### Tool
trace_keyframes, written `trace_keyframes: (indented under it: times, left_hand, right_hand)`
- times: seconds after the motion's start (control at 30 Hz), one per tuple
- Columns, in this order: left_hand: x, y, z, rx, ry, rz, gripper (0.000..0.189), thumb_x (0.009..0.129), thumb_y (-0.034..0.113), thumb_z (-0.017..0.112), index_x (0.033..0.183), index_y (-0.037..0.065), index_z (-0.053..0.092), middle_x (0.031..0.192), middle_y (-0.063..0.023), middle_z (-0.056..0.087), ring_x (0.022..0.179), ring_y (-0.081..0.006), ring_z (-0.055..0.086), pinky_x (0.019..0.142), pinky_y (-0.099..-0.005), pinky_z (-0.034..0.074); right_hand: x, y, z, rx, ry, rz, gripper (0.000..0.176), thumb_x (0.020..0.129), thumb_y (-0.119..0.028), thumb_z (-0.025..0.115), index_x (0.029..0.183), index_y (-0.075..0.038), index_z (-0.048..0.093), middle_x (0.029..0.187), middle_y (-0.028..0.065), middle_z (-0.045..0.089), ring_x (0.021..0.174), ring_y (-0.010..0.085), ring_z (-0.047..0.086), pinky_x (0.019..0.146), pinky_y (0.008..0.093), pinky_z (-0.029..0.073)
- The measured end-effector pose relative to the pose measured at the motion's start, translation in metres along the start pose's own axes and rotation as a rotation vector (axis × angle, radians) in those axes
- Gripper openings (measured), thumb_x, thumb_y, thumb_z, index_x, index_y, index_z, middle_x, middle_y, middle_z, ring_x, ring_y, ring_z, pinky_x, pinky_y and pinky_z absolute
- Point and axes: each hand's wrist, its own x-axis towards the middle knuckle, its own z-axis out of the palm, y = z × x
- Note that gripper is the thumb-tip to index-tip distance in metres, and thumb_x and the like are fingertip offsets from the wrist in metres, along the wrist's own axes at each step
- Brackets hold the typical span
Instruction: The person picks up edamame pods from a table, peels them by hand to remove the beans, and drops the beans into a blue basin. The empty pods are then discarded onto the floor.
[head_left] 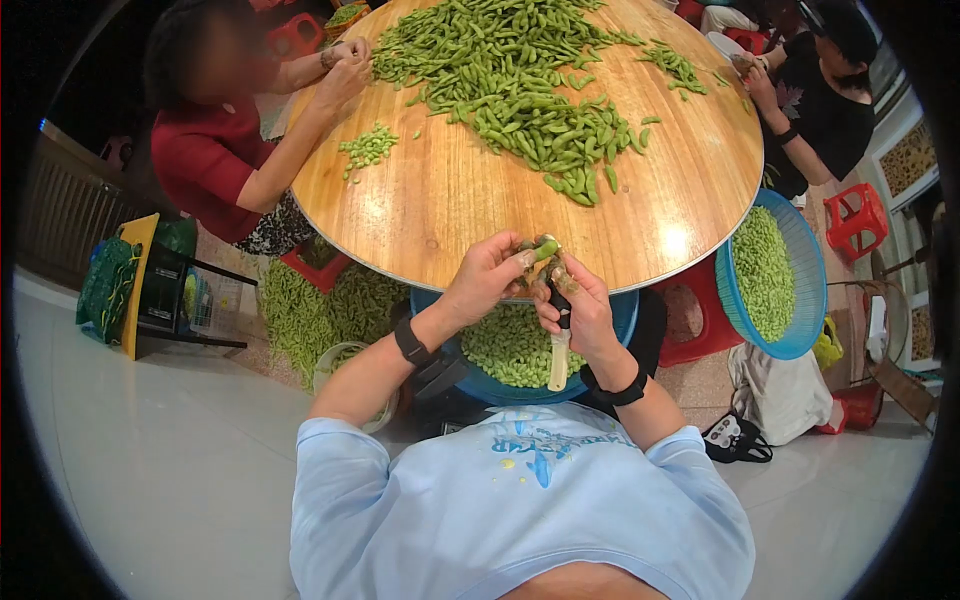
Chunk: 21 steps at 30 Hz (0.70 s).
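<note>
Both hands meet at the near edge of the round wooden table (pixel 400 215), above a blue basket (pixel 625 318) of shelled beans (pixel 520 345). Between the fingertips of my left hand (pixel 492 272) is a green pod (pixel 547 249). My right hand (pixel 585 305) is closed around the black handle of a tool (pixel 560 360) whose pale end points down toward me; its fingertips touch the pod area. Fingertips of both hands look covered or stained. A large heap of green pods (pixel 545 125) lies on the table beyond my hands.
A person in red (pixel 205 155) works at the left beside a small bean pile (pixel 368 148). Another person in black (pixel 825 110) is at the right. A second blue basket (pixel 820 295), red stools (pixel 857 222) and pods on the floor (pixel 300 310) surround the table.
</note>
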Motion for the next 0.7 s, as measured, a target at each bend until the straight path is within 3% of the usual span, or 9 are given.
trace_keyframes:
  times: [0.23,0.43,0.5,0.7]
  left_hand:
    - [-0.001,-0.005,0.005,0.009,0.013,0.084,0.013,0.096,0.013,0.052,0.102,0.002,0.053,0.087,0.0002,0.059,0.072,-0.0037,0.057,0.055,-0.0174,0.044]
    - [0.0,-0.009,0.012,-0.154,0.027,0.071,0.013,0.096,0.014,0.051,0.102,0.003,0.054,0.086,-0.0005,0.059,0.067,-0.0046,0.056,0.052,-0.0181,0.042]
    - [0.004,-0.013,0.0,-0.232,-0.045,0.021,0.013,0.096,0.015,0.052,0.102,0.004,0.054,0.085,-0.0003,0.059,0.065,-0.0044,0.054,0.05,-0.0179,0.04]
    - [-0.004,0.004,-0.001,-0.435,-0.148,-0.198,0.016,0.093,0.016,0.057,0.105,0.005,0.056,0.08,0.0002,0.058,0.06,-0.0032,0.05,0.045,-0.0179,0.032]
  right_hand:
    - [-0.002,0.002,0.002,-0.033,0.011,-0.033,0.031,0.099,-0.015,0.044,0.127,-0.003,0.047,0.08,0.0043,0.053,0.057,0.0081,0.046,0.045,0.0201,0.039]
    - [0.001,0.005,0.005,-0.011,0.122,-0.095,0.028,0.099,-0.016,0.045,0.123,-0.003,0.05,0.08,0.005,0.052,0.055,0.0082,0.045,0.043,0.0193,0.038]
    - [0.001,-0.001,-0.004,0.223,0.025,0.072,0.029,0.098,-0.015,0.047,0.124,-0.004,0.049,0.078,0.0044,0.05,0.055,0.0079,0.043,0.042,0.0186,0.036]
    - [-0.003,-0.009,-0.008,0.435,-0.1,0.215,0.034,0.095,-0.011,0.048,0.129,-0.005,0.047,0.076,0.0029,0.046,0.054,0.0072,0.039,0.04,0.0181,0.033]
